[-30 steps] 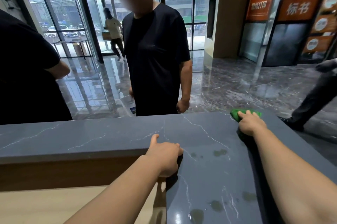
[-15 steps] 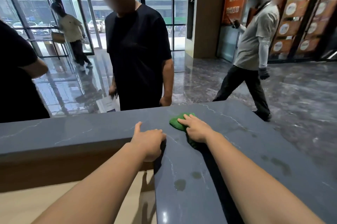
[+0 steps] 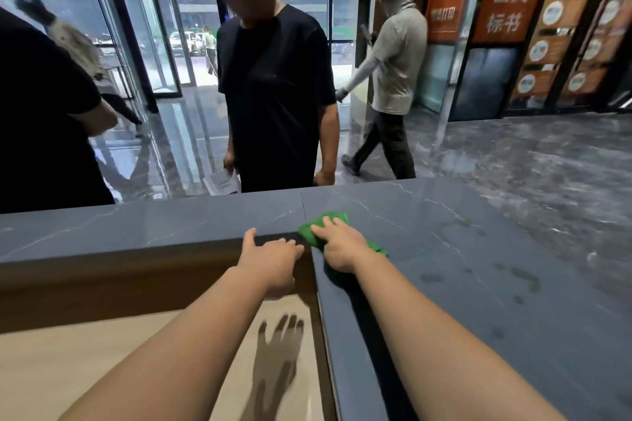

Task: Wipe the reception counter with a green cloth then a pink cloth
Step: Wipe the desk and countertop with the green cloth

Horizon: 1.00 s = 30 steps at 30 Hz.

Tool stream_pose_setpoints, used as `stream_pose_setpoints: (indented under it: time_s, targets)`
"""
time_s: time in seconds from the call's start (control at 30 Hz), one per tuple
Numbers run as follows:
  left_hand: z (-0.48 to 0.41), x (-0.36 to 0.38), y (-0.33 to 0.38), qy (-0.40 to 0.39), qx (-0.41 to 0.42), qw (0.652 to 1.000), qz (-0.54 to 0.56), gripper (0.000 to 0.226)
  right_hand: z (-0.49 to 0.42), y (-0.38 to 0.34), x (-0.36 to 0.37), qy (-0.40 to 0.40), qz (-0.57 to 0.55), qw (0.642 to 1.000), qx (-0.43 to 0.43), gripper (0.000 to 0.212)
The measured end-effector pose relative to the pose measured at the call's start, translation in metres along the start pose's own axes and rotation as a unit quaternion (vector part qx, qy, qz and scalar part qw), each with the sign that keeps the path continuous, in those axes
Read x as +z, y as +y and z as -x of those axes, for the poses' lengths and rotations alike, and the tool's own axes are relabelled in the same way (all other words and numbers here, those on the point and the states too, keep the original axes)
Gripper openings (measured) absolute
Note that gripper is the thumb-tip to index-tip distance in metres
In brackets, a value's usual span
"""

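Pressing crumpled green cloth (image 3: 322,221) onto veined grey stone counter (image 3: 461,266), right hand (image 3: 342,248) flat; left hand (image 3: 270,261) spread alongside.

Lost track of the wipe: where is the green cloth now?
In the head view, the green cloth lies on the counter at its inner corner, just right of centre, under the right hand, with the left hand close on its left.

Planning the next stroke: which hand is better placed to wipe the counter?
Right. The right hand presses the green cloth on the counter; the left hand rests at its edge, holding nothing.
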<state>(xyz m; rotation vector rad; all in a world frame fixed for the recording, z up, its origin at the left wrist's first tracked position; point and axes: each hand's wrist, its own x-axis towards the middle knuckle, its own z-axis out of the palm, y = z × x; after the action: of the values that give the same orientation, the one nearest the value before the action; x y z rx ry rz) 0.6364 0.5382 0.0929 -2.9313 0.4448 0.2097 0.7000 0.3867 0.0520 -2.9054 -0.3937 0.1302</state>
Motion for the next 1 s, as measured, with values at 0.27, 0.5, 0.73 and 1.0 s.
stream_pose_setpoints:
  time_s: [0.27,0.5,0.73,1.0]
  targets:
    - [0.010,-0.002,0.017,0.019,0.017,1.000,0.008,0.055,0.031,0.046,-0.006,-0.026,-0.025,0.999,0.010,0.065]
    - [0.002,-0.006,0.041,0.032,0.022,0.999,0.036,0.048,0.048,0.124,-0.022,0.012,0.002,0.981,0.191,0.061]
    - [-0.038,-0.018,0.092,0.018,0.001,0.998,0.053,0.050,0.031,0.120,-0.020,-0.011,0.040,0.999,0.004,0.054]
    - [-0.085,-0.026,0.153,0.003,0.002,0.998,0.065,0.044,0.024,0.248,-0.048,0.011,0.028,0.992,0.119,0.061]
